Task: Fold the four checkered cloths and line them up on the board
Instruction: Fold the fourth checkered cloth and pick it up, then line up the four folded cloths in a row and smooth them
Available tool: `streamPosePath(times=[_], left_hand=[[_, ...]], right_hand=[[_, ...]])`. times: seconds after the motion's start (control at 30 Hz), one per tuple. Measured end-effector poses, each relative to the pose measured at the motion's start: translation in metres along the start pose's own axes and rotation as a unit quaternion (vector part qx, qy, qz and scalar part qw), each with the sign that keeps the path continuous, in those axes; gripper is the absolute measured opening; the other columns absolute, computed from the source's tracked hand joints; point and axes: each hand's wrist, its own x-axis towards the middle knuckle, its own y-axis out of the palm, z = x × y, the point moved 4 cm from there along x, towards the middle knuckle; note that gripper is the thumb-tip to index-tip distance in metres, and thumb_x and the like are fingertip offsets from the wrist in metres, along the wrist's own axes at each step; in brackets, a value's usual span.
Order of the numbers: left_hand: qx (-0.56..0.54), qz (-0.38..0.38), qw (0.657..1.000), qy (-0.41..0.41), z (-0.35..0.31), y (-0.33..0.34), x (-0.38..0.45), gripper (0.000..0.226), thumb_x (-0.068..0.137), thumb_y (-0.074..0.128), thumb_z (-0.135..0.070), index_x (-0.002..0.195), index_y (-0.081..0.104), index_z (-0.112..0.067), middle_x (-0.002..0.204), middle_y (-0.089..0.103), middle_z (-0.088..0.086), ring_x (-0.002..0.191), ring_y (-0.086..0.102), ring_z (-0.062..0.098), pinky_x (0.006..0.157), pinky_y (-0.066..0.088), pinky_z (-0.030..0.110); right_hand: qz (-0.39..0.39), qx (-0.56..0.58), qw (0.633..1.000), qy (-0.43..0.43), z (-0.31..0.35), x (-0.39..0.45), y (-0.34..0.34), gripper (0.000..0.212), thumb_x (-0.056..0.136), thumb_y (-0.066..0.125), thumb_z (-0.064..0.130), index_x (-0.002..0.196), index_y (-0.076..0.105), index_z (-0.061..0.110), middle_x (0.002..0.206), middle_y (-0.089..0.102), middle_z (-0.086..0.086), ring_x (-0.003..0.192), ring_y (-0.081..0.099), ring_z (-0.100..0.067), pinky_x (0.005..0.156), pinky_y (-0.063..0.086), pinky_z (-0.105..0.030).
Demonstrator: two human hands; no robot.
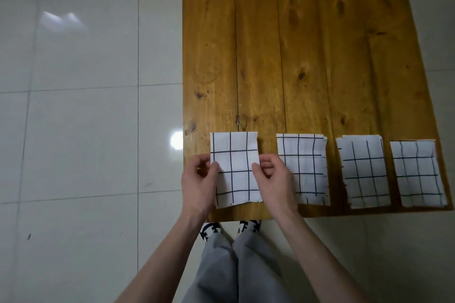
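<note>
1. Along the near edge of the wooden counter (295, 56), four folded checkered cloths lie side by side in a row, each a white rectangle with dark grid lines.
2. Both hands work on the leftmost cloth (234, 167), which lies flat near the counter's left corner, well clear of its left edge.
3. With fingers curled, the left hand (200, 179) pinches that cloth's left edge about halfway down; the right hand (273, 177) pinches the right edge at the same height. Both are narrowed onto the fabric, thumbs on top.
4. Holding the two side edges at once looks meant to keep the folded layers from sliding apart while the cloth is nudged square with the others.
5. Just to the right, the second cloth (302, 167) lies flat and untouched, though the right hand overlaps its left margin in the view; whether it touches there I cannot tell.
6. Farther right lie the third cloth (363, 172) and the fourth cloth (418, 173), close to the counter's right edge, with narrow strips of bare wood between them.
7. Gaps are uneven: the space between the first and second cloths looks wider than the rest, so a small shift rightward may be the reason for the grip.
8. By my judgement the task is nearly done, with only the final alignment and release left.
</note>
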Motion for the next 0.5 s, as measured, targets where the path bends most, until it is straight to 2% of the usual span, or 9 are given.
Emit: streamPosePath(times=[0.13,0.2,0.27,0.4,0.5], left_hand=[[0.052,-0.013,0.998,0.026,0.01,0.006,0.008,0.018,0.097,0.064,-0.017,0.094,0.067,-0.035,0.089,0.071,-0.012,0.082,0.065,0.004,0.071,0.05,0.019],[0.09,-0.016,0.995,0.036,0.01,0.007,0.008,0.022,0.097,0.065,-0.018,0.091,0.062,-0.038,0.087,0.069,-0.014,0.081,0.064,0.003,0.068,0.046,0.015],[0.123,-0.014,0.991,0.043,0.009,0.007,0.008,0.023,0.097,0.067,-0.018,0.093,0.059,-0.04,0.087,0.067,-0.016,0.081,0.063,0.0,0.067,0.044,0.014],[0.172,-0.003,0.983,0.066,0.016,0.008,0.014,0.014,0.096,0.067,-0.02,0.105,0.063,-0.031,0.095,0.066,-0.013,0.085,0.063,0.004,0.072,0.05,0.023],[0.222,-0.003,0.971,0.084,0.02,0.008,0.018,0.018,0.093,0.068,-0.021,0.111,0.065,-0.023,0.102,0.061,-0.006,0.088,0.061,0.011,0.078,0.054,0.032]], right_hand=[[-0.014,-0.053,0.998,-0.006,-0.013,0.01,0.015,0.014,0.1,0.068,0.023,0.112,0.066,0.017,0.104,0.068,-0.001,0.087,0.063,-0.001,0.065,0.047,-0.002],[-0.024,-0.083,0.996,-0.016,-0.016,0.011,0.018,0.012,0.098,0.069,0.023,0.108,0.066,0.016,0.099,0.068,0.001,0.085,0.064,-0.005,0.061,0.047,-0.007],[-0.03,-0.102,0.994,-0.028,-0.018,0.012,0.02,0.011,0.097,0.07,0.022,0.105,0.066,0.017,0.094,0.068,0.002,0.085,0.065,-0.01,0.065,0.048,-0.013],[-0.032,-0.14,0.989,-0.036,-0.021,0.014,0.024,0.012,0.097,0.07,0.023,0.106,0.066,0.015,0.092,0.066,0.003,0.083,0.064,-0.013,0.066,0.054,-0.023],[-0.034,-0.158,0.986,-0.033,-0.021,0.015,0.026,0.013,0.097,0.07,0.023,0.106,0.065,0.015,0.092,0.063,0.003,0.085,0.063,-0.015,0.066,0.05,-0.023]])
